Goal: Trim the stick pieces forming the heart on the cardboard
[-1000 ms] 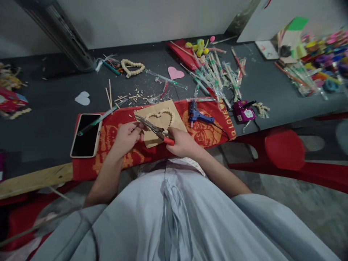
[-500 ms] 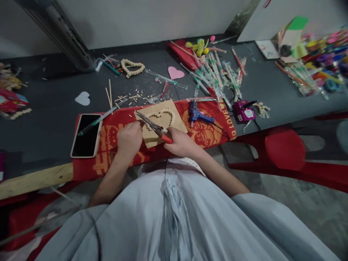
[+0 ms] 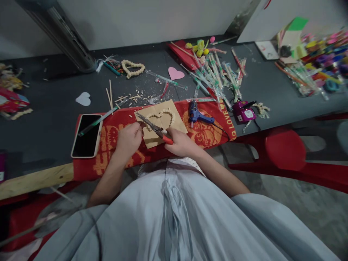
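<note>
My right hand (image 3: 181, 142) is closed round red-handled shears (image 3: 157, 129), whose long metal blades point up and left. Beside the blade tips, my left hand (image 3: 129, 137) has its fingers curled and pinched together; whatever is between them is hidden. Beneath the shears lies a square of brown cardboard (image 3: 178, 119). On it, a heart outline (image 3: 173, 115) of small pale stick pieces stands, partly covered by the blades. The cardboard rests on a red towel (image 3: 111, 145) with orange figures.
A blue glue gun (image 3: 201, 116) lies right of the cardboard, a phone (image 3: 86, 139) left of it. Behind are cut bits (image 3: 145, 98), a finished-looking heart frame (image 3: 132, 68), a pink paper heart (image 3: 175, 73) and wrapped sticks (image 3: 217, 72). A red stool (image 3: 284, 148) stands right.
My left hand has turned over, its fingers curling in by the blade tips. The shears' tips have shifted slightly down and their handles come closer together. The cardboard stays put.
</note>
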### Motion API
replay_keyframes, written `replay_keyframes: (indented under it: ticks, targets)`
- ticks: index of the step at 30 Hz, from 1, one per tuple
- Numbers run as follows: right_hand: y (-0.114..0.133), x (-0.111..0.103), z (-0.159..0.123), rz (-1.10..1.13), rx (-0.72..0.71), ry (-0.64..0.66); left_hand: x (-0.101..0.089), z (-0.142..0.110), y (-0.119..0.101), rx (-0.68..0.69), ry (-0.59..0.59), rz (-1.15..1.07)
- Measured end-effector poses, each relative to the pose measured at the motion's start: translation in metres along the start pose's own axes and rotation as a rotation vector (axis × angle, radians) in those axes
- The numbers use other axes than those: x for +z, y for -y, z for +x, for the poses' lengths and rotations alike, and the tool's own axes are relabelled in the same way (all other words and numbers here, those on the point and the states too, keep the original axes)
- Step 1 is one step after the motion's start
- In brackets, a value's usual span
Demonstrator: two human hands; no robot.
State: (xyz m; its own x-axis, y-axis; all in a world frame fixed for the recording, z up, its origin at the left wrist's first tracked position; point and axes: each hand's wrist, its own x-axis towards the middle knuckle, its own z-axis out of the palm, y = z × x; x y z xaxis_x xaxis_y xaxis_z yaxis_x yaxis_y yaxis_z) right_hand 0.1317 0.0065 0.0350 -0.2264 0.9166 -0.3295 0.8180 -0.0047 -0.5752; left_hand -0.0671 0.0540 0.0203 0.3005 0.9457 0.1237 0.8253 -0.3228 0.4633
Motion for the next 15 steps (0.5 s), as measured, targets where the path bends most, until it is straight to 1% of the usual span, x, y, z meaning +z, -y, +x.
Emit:
replay_keyframes:
  ticks: [4, 8, 12, 15]
  targets:
    - [0.0040, 0.0020, 0.0004, -0.078, 0.043, -0.022, 0.0016, 0.0003, -0.0012, -0.041, 0.033, -0.020]
    - [0.0064, 0.0015, 0.0009, -0.128, 0.069, -0.032, 0.0029, 0.0005, -0.0003, -0.054, 0.021, -0.056]
    - [0.0060, 0.0012, 0.0030, -0.114, 0.070, -0.002, 0.0037, 0.0017, 0.0013, -0.044, -0.005, -0.089]
    - [0.0033, 0.0004, 0.0060, -0.085, 0.055, 0.028, 0.0039, 0.0030, 0.0033, -0.048, 0.003, -0.129]
